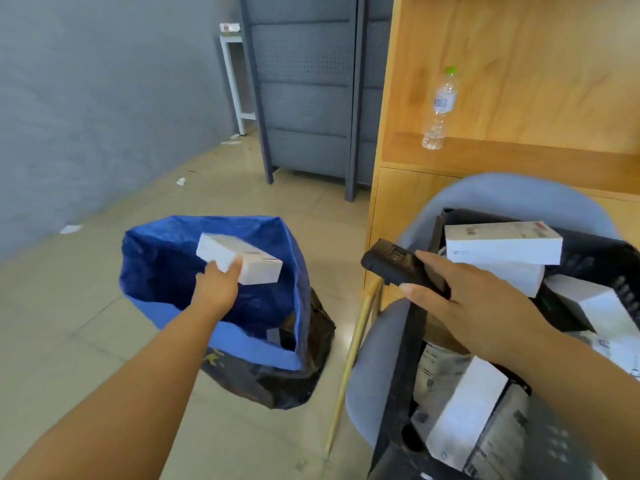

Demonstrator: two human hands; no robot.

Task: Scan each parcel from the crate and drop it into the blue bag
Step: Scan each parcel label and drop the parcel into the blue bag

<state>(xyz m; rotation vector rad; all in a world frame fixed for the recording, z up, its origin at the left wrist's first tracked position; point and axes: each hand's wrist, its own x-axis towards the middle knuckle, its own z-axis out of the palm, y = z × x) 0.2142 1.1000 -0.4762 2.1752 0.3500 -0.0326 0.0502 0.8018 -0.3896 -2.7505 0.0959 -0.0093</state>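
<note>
Nearest me on the right, the black crate sits on a blue-grey chair and holds more parcels: a white box tipped on edge among grey mailers, whose labels are too blurred to read. Over the crate's left edge my right hand wraps around the black scanner, whose head points left and away from me, toward the bag.

To the left, my left hand holds the white parcel by its near long edge, thumb on top and fingers beneath. Its long axis runs left to right, with the right end a little nearer me. What the drop turns on is that the parcel hangs right over the open mouth of the blue bag, inside the rim, with the bag straight below on the floor. This is the nearer hand to the bag, so I judge that loosening my fingers is all the move needs. There is small print along the parcel's right end that I cannot read. The bag's near side has yellow marks, also unreadable, and a black bag is crumpled against it.

Farther back in the crate, the top box shows a barcode sticker, a red stripe and a small grey logo I cannot make out. Beyond it, a clear water bottle with a green cap stands on the wooden shelf. Its blue label is blurred.
</note>
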